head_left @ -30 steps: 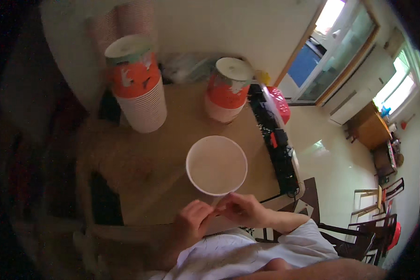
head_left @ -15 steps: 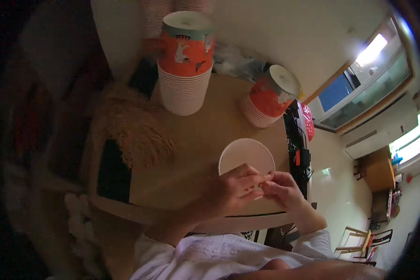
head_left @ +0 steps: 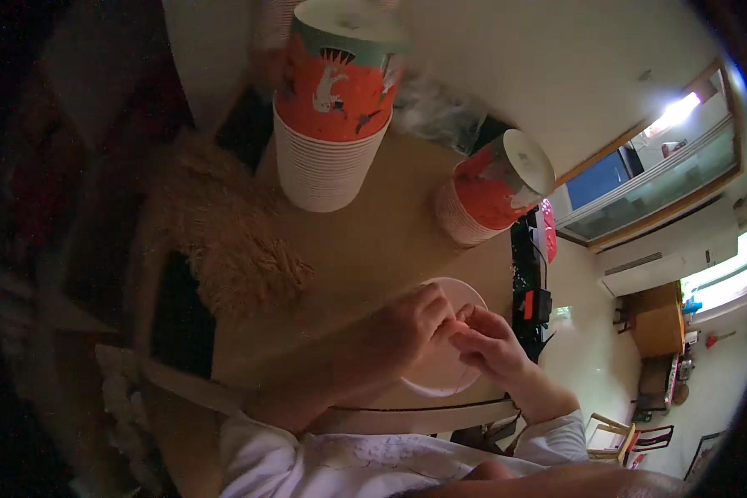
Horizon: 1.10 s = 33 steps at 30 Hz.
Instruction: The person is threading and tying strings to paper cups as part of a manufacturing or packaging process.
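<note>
My left hand (head_left: 422, 322) and right hand (head_left: 491, 342) meet, fingers pinched closed, on what unclear; white bowl (head_left: 436, 373) below, paper-tub stack (head_left: 328, 166) beyond.

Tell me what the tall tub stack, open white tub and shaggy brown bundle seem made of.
Tall tub stack: probably paperboard, smooth; thin nested rims and printed colours suggest it.
Open white tub: perhaps coated paperboard, possibly plastic; its inside looks smooth and plain.
Shaggy brown bundle: matte, loose fibres, plant or synthetic unclear; frayed strands show it.
</note>
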Each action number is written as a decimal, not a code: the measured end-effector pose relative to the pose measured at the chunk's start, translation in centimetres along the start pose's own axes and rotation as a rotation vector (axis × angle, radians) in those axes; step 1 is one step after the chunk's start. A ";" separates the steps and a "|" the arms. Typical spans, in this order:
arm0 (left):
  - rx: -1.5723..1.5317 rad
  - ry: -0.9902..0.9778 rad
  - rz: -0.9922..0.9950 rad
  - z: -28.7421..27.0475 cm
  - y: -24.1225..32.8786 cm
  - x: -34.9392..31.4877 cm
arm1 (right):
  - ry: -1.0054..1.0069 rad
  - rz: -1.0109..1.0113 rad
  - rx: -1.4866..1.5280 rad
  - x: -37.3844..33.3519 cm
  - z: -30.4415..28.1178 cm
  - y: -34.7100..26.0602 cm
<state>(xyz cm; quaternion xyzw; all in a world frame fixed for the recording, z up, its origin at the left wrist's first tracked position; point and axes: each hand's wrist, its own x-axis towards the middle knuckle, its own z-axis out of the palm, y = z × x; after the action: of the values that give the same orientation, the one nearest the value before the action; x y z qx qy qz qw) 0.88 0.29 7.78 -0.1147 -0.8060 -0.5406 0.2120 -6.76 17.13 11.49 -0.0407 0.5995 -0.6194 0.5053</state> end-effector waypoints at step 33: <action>-0.223 0.013 -0.357 0.2 -6.4 -0.3 | 0.352 0.206 0.123 3.1 1.2 2.9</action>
<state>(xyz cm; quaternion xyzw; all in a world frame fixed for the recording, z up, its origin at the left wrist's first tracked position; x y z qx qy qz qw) -1.50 -2.00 2.31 0.0108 -0.7474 -0.6561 0.1042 -5.76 14.85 7.89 0.1606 0.6407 -0.5972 0.4550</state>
